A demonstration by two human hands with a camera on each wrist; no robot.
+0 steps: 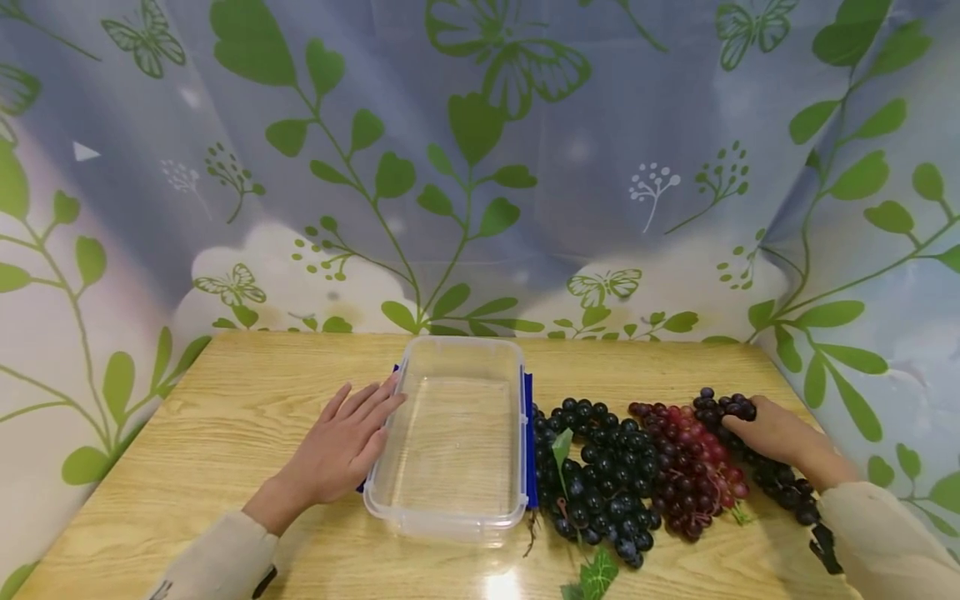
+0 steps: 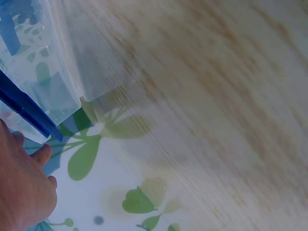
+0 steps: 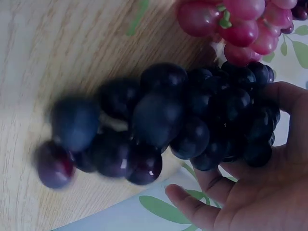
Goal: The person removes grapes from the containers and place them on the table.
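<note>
A clear plastic container (image 1: 457, 521) with blue side clips stands in the middle of the table, lidless from above. My left hand (image 1: 341, 450) lies against its left side, fingers straight and fingertips at the rim; in the left wrist view a blue clip (image 2: 29, 108) shows beside those fingers. On the far right, my right hand (image 1: 776, 433) grips the upper end of a long bunch of dark grapes (image 1: 780, 483). The right wrist view shows thumb and fingers around these dark grapes (image 3: 159, 115), with the palm side partly hidden behind them.
Just right of the container lies a large bunch of black grapes (image 1: 607, 467) with a green leaf (image 1: 600, 575) at its front. Between it and my right hand is a bunch of red grapes (image 1: 690, 467). A leaf-printed curtain (image 1: 480, 250) borders the wooden table (image 1: 225, 433).
</note>
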